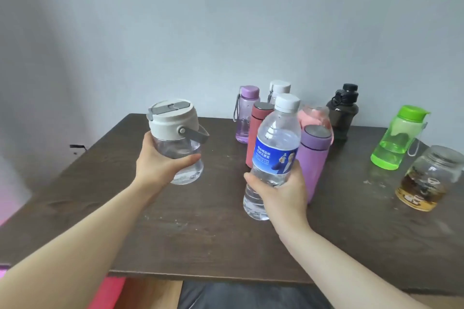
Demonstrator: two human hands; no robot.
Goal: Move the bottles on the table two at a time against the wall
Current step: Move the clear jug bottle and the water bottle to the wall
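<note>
The left hand [160, 163] is wrapped around the lower body of a clear jug [177, 143] with a cream lid and grey handle, thumb across its front, fingers hidden behind it. The jug sits left of centre in the frame, tilted a little, and seems lifted off the table [188, 233], though I cannot be sure its base is clear of the wood.

The right hand [281, 190] is closed round the lower half of a water bottle [275, 155] with a white cap and blue label, thumb on the left side, fingers curled over the right. That bottle leans slightly left at the middle of the frame; whether its bottom touches the table I cannot tell.

Just behind the right hand stands a purple flask [315, 155] with a grey metal top, nearly touching the knuckles. Left of it, partly hidden by the water bottle, is a red flask [258, 128]. A pink bottle [313, 116] stands behind the purple flask.

Further back, near the wall [226, 32], stand a lilac bottle [246, 115], a white-capped bottle [280, 89] and a black bottle [344, 110].

At the right of the frame, well apart from the group, a green bottle [399, 137] leans, and beside it near the right edge is a glass jar [429, 178] holding amber liquid
</note>
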